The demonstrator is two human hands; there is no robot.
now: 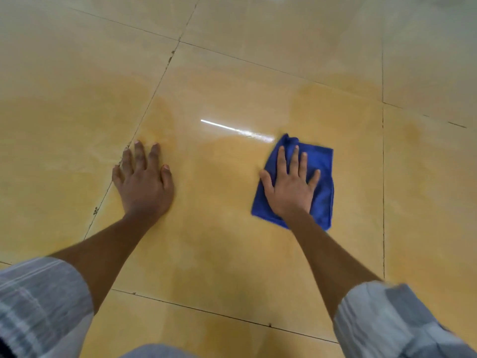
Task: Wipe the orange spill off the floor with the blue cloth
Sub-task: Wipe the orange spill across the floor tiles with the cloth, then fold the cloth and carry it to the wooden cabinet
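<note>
On the glossy tiled floor (232,73) we had our right hand (290,187) pressed flat, fingers spread, on top of the blue cloth (321,177), not pinching it but pinning it down with the palm. Our left hand (144,182) lay open and flat on the bare tile, well apart from the cloth and beside a grout line (144,117), bracing us. The cloth was folded and rumpled at its far corner, just short of a bright streak of reflected light (237,130). We judged the wiping well under way but unfinished: a thin orange film (214,156) tinted the tile between and ahead of our hands, with darker patches farther left and right. No clear puddle showed, so what remained looked like smeared residue. No bucket, bowl or other container was in view. Our rolled pale sleeves (46,293) showed at the lower corners.
</note>
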